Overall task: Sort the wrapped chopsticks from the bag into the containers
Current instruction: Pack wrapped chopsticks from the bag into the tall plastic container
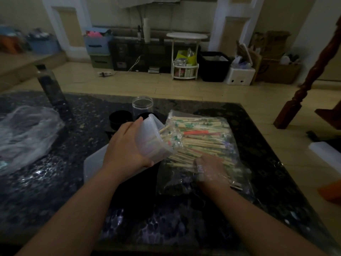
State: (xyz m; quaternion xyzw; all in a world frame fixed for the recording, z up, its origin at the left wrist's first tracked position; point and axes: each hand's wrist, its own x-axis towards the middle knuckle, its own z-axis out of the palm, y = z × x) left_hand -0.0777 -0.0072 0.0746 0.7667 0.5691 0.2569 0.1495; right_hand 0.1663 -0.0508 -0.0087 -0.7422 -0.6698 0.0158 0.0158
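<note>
Wrapped chopsticks (201,137) are lying in a thick heap inside a clear plastic bag (169,180), which is sitting flat on the dark speckled table (55,182), right of the middle. Most of the sticks are pointing across the table in pale wood with green print on the wrappers, and one orange-red wrapper is showing near the top of the heap.

The person's left hand (125,145) is gripping a translucent container (147,137), thumb on the upper side and fingers curled round the lower side. It is holding the container tipped over so that its open mouth is facing the heap and touching the near-left ends of the sticks. A few wrapped pairs are already sitting inside it, their ends poking out of the mouth.

The right hand (210,169) is reaching into the bag, and the plastic film is lying over it. It is resting on the near end of the heap with its fingers pointing toward the container; through the film I cannot tell whether they are spread or closing on any sticks.

Behind the container a clear jar (142,106) is standing upright, with a black lid (120,120) just to its left. A dark bottle (48,85) is standing at the far left, near a crumpled sheet of plastic (24,133). A flat translucent piece (94,167) is lying under the left wrist.
</note>
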